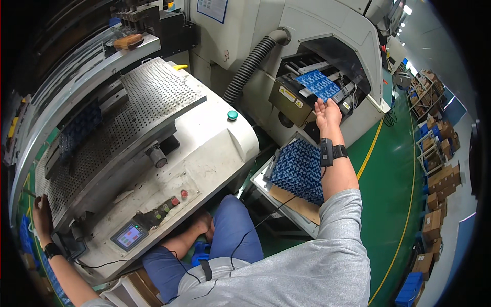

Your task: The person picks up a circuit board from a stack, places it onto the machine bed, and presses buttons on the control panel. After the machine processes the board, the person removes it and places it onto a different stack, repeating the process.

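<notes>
My right hand [328,113] reaches forward to the machine opening, palm turned up and fingers stretched out. Its fingertips meet the near end of a blue patterned panel [318,85], which lies on the rails there. Far to the left, my left hand [42,217] is at the outer end of a perforated metal table [148,84]. Its fingers are dark and partly hidden, so their grip is unclear. Another dark blue panel [82,128] lies on that table, held along a metal bar. Below my right forearm, a stack of blue panels [296,169] stands on a small cart.
The cart [309,225] has a cardboard sheet on it. A ribbed grey hose [250,64] runs into the white machine. A green button [232,115] and a small touch screen [130,236] are on the near machine. Cartons [432,225] line the right side. A thin cable crosses my lap.
</notes>
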A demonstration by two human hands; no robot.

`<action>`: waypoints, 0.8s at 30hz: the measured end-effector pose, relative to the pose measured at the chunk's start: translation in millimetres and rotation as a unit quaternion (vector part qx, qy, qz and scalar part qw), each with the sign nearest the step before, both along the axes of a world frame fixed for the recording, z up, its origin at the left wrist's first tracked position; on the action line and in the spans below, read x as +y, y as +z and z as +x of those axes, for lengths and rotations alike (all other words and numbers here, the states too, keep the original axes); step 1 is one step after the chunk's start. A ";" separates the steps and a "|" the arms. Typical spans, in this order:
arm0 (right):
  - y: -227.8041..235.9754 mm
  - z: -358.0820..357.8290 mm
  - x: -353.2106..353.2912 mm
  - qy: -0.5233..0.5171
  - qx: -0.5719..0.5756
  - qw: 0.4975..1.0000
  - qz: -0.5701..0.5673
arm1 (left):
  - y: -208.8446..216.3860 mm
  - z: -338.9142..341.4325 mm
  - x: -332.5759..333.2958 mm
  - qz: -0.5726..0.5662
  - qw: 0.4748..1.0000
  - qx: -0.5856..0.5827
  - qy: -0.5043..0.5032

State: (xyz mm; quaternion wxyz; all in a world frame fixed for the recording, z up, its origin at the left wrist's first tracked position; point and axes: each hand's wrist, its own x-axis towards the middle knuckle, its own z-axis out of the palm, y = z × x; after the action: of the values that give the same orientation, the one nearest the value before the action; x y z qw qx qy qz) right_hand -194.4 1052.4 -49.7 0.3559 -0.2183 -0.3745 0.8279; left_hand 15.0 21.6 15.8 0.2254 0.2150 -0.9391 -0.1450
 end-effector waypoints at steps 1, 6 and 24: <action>0.8 -0.5 0.0 -0.012 0.003 1.000 -0.005 | 0.2 1.6 1.0 -0.005 1.000 -0.002 0.002; 9.6 0.6 -4.0 -0.022 0.021 1.000 -0.008 | 2.7 0.4 6.8 0.009 1.000 -0.002 0.004; 7.0 20.2 -9.5 -0.065 -0.003 0.998 0.013 | -14.8 -1.6 -16.4 -0.190 0.982 -0.019 -0.007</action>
State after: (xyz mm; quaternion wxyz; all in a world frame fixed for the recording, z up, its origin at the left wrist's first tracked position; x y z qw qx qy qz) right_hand -174.2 1042.9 -42.7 0.4105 -0.2395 -0.3717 0.7975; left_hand 13.3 5.2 1.1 0.2433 0.1643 -0.9552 0.0383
